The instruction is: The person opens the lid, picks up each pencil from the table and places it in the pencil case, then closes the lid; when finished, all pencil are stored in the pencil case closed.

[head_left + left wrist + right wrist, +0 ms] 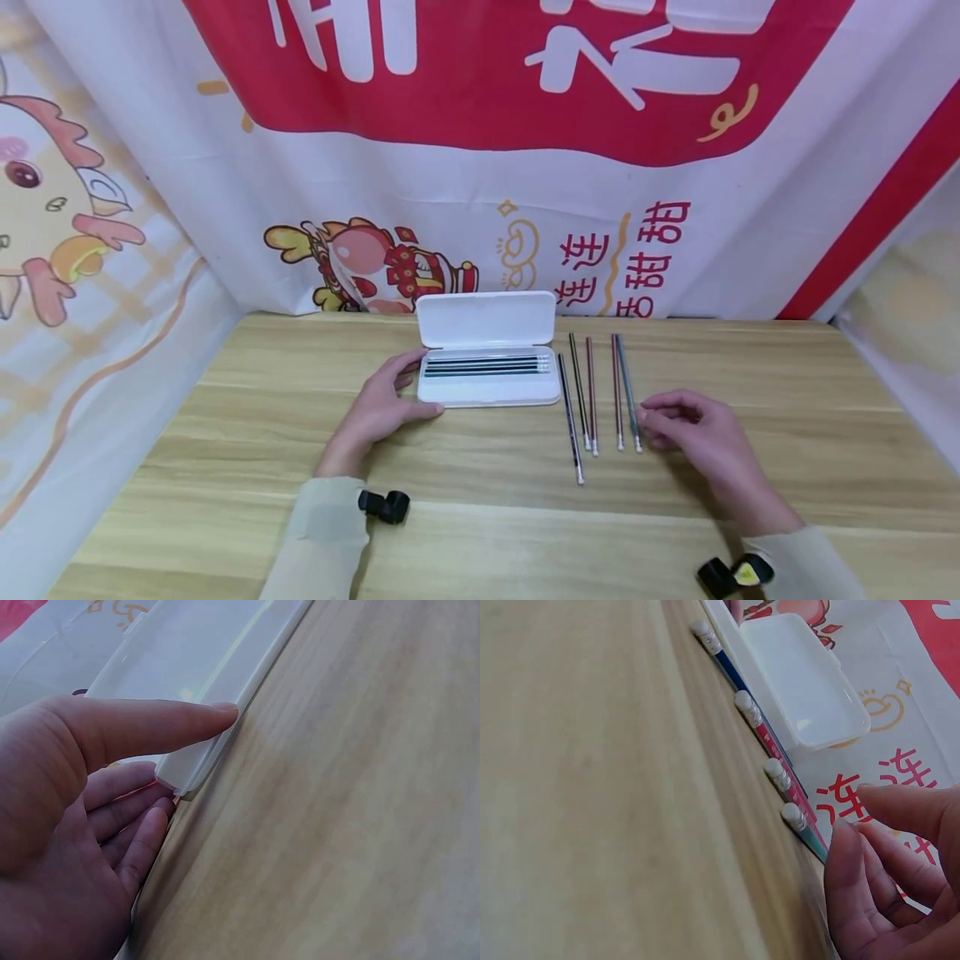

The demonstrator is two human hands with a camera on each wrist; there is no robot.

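Note:
A white pencil case lies with its lid up, several dark pencils side by side in it. My left hand rests at its left end, the straight thumb touching the front edge and the fingers by the side. To the case's right, several loose pencils lie with white erasers towards me, among them a dark one, a red one and a blue-green one. My right hand is just right of the blue-green pencil, thumb and forefinger slightly apart with nothing visible between them.
The wood-grain table ends at the back against a printed red and white cloth, close behind the raised lid. Another printed cloth hangs on the left. A black wrist camera sits on the left sleeve.

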